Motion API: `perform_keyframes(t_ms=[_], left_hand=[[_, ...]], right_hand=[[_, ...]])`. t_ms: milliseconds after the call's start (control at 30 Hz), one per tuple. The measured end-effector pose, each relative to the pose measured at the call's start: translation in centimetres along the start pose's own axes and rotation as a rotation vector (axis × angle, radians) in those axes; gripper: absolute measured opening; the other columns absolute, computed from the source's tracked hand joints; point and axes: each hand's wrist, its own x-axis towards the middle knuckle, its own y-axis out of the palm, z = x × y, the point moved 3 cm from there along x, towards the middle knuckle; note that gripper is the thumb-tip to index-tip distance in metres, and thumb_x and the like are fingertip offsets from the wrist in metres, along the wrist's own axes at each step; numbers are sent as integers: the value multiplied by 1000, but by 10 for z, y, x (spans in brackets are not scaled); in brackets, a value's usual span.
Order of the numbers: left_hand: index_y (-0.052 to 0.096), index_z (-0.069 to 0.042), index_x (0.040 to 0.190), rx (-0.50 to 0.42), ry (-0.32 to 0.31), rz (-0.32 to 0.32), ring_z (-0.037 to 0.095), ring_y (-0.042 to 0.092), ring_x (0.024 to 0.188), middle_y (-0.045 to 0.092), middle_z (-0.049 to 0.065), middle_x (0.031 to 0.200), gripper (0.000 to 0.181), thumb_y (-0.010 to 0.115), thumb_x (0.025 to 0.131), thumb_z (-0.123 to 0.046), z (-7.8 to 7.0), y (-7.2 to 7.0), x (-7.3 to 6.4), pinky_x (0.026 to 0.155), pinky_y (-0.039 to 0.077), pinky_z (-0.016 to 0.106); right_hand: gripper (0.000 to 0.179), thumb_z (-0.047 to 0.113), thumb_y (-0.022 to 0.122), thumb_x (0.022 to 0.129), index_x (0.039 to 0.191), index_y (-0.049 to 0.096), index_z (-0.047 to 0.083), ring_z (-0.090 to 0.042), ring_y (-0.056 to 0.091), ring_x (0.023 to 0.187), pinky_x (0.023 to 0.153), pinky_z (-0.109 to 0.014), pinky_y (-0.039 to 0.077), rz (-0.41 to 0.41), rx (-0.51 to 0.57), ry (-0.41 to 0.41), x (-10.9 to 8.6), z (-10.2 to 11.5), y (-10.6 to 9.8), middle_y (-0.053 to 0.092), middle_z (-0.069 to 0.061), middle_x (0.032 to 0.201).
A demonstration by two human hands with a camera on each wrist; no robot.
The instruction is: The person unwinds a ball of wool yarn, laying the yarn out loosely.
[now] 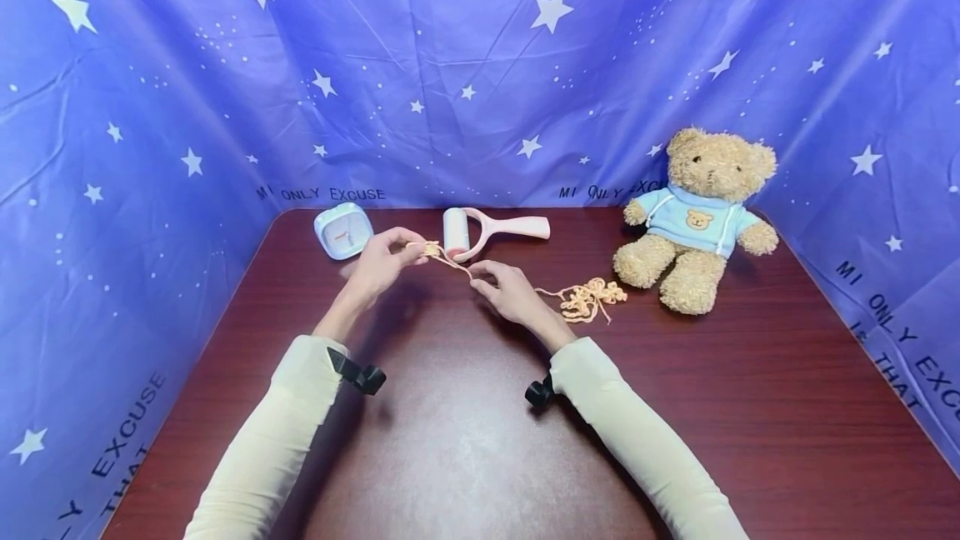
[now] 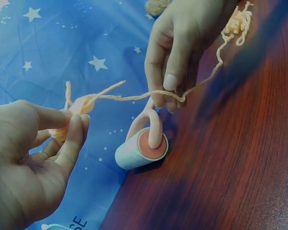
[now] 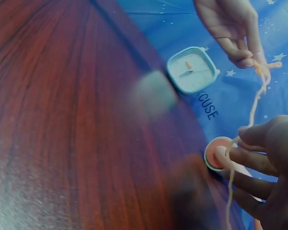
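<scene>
My left hand [image 1: 380, 263] pinches a small wound bundle of peach yarn [image 2: 85, 103] between thumb and fingers, above the table. Short loose ends stick out of the bundle. From it a strand of yarn [image 2: 134, 97] runs across to my right hand [image 1: 507, 290], whose thumb and fingers pinch it. Past the right hand the strand trails on to a loose, tangled heap of the same yarn [image 1: 592, 300] lying on the table. Behind the hands lies a pink-handled lint roller [image 1: 517, 227] with a white roll.
At the back left stands a light blue square clock [image 1: 343, 232]. A teddy bear [image 1: 693, 223] in a blue shirt sits at the back right, beyond the yarn heap. Blue star-printed cloth [image 1: 450, 65] hangs around the dark red wooden table [image 1: 465, 440].
</scene>
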Motion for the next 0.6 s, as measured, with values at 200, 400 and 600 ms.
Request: perform_keyframes(t_ms=[200, 400, 600], left_hand=[[59, 12, 104, 3, 6, 11, 6, 65, 76, 65, 11, 91, 17, 59, 92, -1, -1, 0, -1, 77, 61, 22], [59, 11, 104, 3, 8, 13, 5, 65, 76, 64, 9, 90, 17, 59, 92, 0, 0, -1, -1, 89, 59, 40], [59, 12, 104, 2, -2, 9, 7, 65, 76, 65, 11, 91, 18, 59, 91, -1, 1, -3, 0, 83, 61, 31]], right_hand=[[19, 25, 61, 94, 104, 68, 10, -14, 63, 93, 88, -34, 53, -19, 13, -1, -1, 1, 3, 72, 0, 94], [18, 26, 60, 95, 97, 68, 10, -11, 61, 77, 72, -27, 51, -73, 91, -30, -2, 7, -10, 72, -1, 83], [19, 25, 61, 94, 98, 68, 7, -17, 62, 78, 68, -21, 48, -279, 199, -33, -5, 12, -45, 70, -6, 81]])
